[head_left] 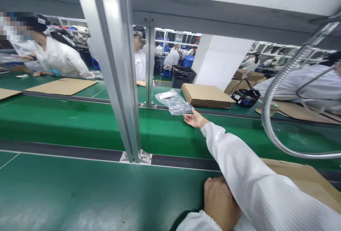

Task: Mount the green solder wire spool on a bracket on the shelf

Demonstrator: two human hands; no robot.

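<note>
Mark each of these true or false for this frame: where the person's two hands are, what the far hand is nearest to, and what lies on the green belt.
1. The right hand reaches out, open, to the clear crinkled plastic bag. True.
2. That bag lies on top of the stack of flat brown cardboard sheets. False: it lies on the green conveyor belt, left of the stack.
3. The left hand is raised above the belt. False: it rests low at the near edge, under the right sleeve.
4. A flexible metal hose curves down on the right. True.
5. The right hand grips a cardboard sheet. False: it holds nothing.
</note>
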